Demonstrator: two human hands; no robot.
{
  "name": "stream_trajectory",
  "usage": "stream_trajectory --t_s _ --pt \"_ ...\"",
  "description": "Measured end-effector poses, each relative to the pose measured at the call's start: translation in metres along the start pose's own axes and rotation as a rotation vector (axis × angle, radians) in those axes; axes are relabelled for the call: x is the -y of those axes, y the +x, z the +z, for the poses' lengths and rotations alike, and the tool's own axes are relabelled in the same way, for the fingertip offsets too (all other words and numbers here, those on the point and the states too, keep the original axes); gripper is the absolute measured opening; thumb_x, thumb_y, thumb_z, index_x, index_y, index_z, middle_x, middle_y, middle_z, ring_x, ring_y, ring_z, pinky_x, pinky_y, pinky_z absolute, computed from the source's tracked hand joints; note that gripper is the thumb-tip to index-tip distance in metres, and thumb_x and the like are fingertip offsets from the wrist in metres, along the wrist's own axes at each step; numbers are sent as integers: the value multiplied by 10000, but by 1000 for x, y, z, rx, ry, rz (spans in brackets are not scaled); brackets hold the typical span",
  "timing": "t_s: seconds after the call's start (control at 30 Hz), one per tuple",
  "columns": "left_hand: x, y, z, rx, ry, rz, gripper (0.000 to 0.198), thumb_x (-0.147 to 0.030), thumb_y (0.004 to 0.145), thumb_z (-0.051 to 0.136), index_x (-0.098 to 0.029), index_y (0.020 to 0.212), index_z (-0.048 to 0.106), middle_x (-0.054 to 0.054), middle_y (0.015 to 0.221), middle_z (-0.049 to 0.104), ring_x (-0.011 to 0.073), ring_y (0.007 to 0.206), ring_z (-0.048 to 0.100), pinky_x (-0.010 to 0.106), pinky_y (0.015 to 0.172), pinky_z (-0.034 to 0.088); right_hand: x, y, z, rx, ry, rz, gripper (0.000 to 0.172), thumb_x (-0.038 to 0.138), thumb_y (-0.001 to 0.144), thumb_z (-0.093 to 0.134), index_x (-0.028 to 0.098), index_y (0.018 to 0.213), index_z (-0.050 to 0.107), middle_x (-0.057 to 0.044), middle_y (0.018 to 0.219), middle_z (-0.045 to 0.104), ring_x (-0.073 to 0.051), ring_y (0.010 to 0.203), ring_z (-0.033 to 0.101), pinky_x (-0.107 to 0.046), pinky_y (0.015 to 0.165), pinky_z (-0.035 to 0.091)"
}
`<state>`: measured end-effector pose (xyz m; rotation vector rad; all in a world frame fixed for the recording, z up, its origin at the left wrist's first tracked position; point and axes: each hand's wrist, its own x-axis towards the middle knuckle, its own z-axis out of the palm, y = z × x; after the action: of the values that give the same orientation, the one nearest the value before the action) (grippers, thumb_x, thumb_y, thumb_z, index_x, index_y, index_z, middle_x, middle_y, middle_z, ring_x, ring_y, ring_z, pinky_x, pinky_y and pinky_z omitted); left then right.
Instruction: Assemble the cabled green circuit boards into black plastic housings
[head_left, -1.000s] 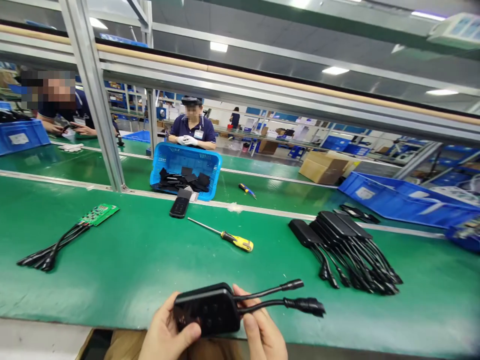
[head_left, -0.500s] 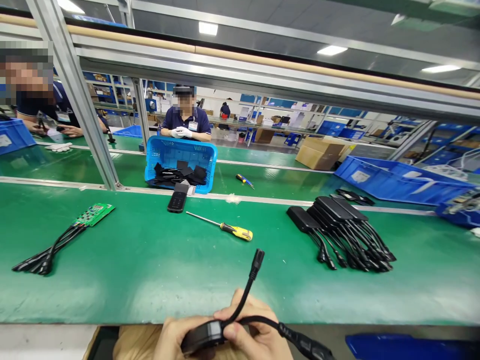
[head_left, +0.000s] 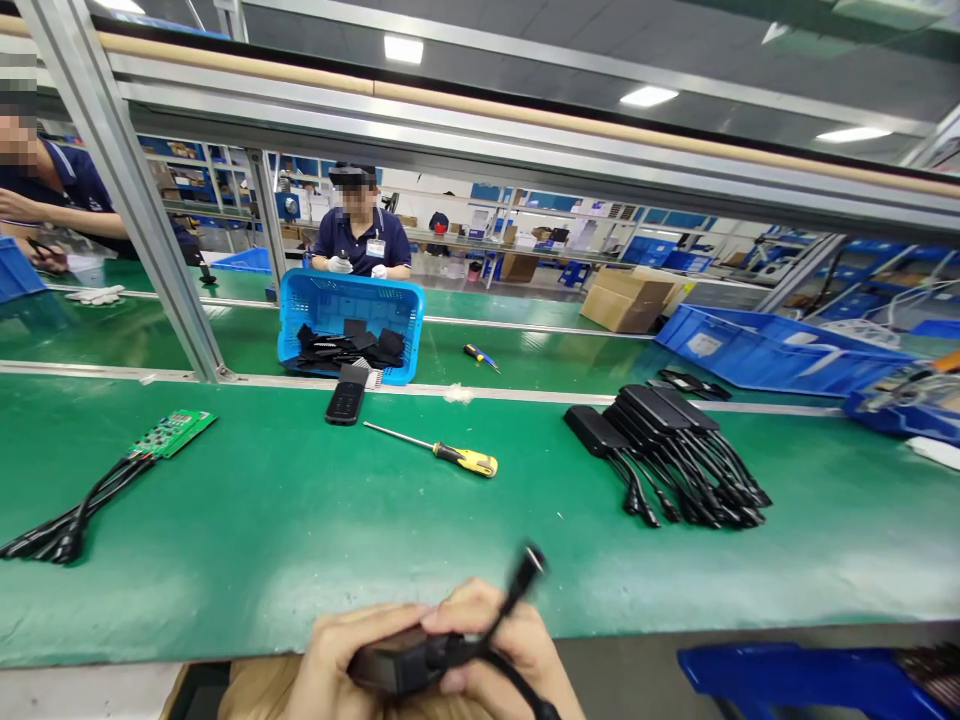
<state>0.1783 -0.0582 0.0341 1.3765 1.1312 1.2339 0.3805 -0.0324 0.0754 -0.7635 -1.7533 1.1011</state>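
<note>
At the bench's near edge, my left hand is wrapped round a black plastic box with two cables coming out of its end. My right hand grips the same box at its cable end, fingers closed about the cable roots. One short black cable sticks up with its connector in the air, blurred; the other hangs down past the lower frame edge. Beyond my hands lies a yellow-and-black screwdriver. Right of it is a pile of similar black boxes with cables. On the left are green circuit boards with black leads.
A blue basket of black parts stands at the bench divider, with a black keypad-like device before it. A metal post rises at left. Across the bench are two people, a smaller screwdriver, a carton and a blue bin.
The box has turned in my hands, and its upright cable now tilts further right and sits lower. The view has shifted slightly. The co-worker opposite has moved their gloved hands apart.
</note>
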Motion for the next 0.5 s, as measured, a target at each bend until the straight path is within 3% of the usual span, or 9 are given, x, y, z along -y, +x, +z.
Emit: stream_trajectory --t_s 0.1,0.2,0.3,0.37,0.43,0.5 --pt "-1 14 -23 135 403 401 467 -102 850 596 -358 1230 687 42 1199 718 296 1095 685 420 1041 476 26 12 -30 280 -13 120 345 286 925 627 341 1263 667 -92 1312 663 -244 1138 665 -347 938 539" --pt "3 23 -28 145 733 706 618 -69 906 493 -346 1456 440 16 1345 628 248 1216 616 383 1151 348 39 15 -41 431 -206 121 491 203 970 526 354 1435 479 -78 1374 624 -232 1206 627 -356 992 519" --pt "2 31 -11 154 933 848 638 -98 948 444 -231 1543 256 59 1387 595 232 1292 551 349 1190 264 27 8 -26 465 -553 64 773 293 848 714 139 1517 358 -227 1375 585 -342 1198 614 -426 987 529" --pt "0 38 5 93 1031 897 652 -73 937 404 -157 1557 221 104 1432 550 230 1343 497 343 1196 227 11 7 -18 447 -821 13 952 340 747 808 -4 1498 335 -322 1338 567 -423 1166 604 -491 957 541" --pt "0 46 16 -2 1116 902 644 -70 927 396 -118 1553 249 161 1498 462 258 1387 437 374 1201 185 -6 17 -28 405 -1060 6 924 329 755 805 4 1491 351 -300 1310 584 -388 1114 626 -459 939 555" --pt "4 52 17 -60 1195 880 617 -117 938 417 -112 1542 289 205 1532 401 296 1397 418 417 1200 152 -19 39 -64 305 -1276 114 765 305 844 728 108 1495 377 -215 1257 620 -285 1029 659 -357 889 570"
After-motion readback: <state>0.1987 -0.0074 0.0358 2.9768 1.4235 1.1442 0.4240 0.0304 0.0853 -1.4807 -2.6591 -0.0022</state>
